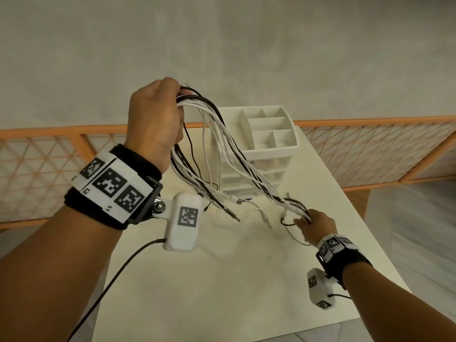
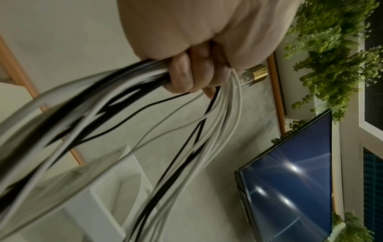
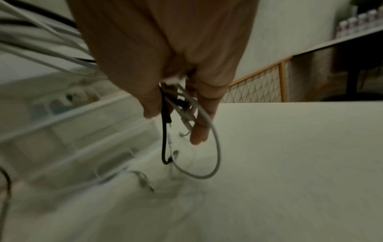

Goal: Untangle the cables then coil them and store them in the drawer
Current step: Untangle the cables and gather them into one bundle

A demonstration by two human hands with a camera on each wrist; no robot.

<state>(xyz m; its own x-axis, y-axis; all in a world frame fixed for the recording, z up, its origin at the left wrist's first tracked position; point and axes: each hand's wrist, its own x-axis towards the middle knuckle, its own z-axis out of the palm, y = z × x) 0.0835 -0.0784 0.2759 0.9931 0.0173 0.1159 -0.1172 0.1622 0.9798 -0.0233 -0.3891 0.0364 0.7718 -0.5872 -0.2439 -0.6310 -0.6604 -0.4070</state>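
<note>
Stretching cables (image 1: pixel 229 154) above the drawers (image 1: pixel 256 169).
We fist them high in our left hand (image 1: pixel 154 119); right hand (image 1: pixel 315 224) pinches their ends low, exposing tangles.

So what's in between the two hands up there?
The bundle of black and white cables stretches from the raised left hand down to the right hand. The head view shows it.
</note>
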